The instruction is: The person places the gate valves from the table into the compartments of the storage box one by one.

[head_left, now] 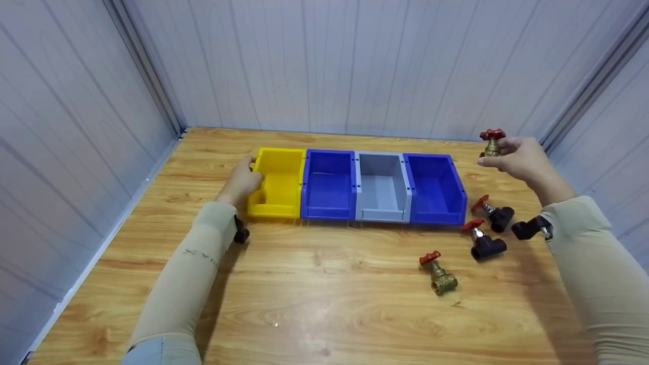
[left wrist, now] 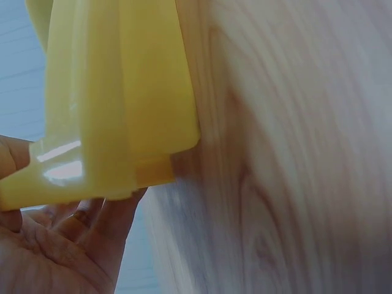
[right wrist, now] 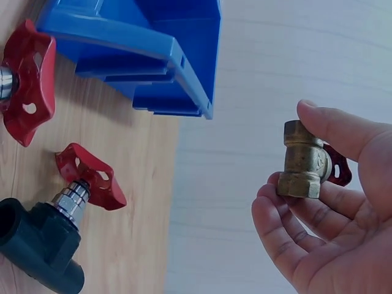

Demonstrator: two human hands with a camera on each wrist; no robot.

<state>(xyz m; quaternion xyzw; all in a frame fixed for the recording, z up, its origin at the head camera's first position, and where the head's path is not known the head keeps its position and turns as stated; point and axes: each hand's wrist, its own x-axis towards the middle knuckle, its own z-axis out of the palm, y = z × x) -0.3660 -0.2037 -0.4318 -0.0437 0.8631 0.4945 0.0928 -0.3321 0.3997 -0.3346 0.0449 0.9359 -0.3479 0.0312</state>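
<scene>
At the left end of the row, my left hand (head_left: 240,180) grips the side wall of the yellow bin (head_left: 278,184). In the left wrist view, the fingers lie under a lip of that yellow bin (left wrist: 101,116). Over the back right of the table, my right hand (head_left: 530,163) holds up a brass valve with a red handwheel (head_left: 492,135). The right wrist view shows the brass valve body (right wrist: 301,160) pinched between thumb and fingers. Another brass valve (head_left: 442,280) lies on the table in front of the bins.
Right of the yellow bin stand a blue bin (head_left: 328,187), a grey bin (head_left: 383,190) and a second blue bin (head_left: 437,190), joined side by side. Two black valves with red handwheels (head_left: 501,218) (head_left: 488,248) lie right of them. Panel walls enclose the wooden table (head_left: 324,304).
</scene>
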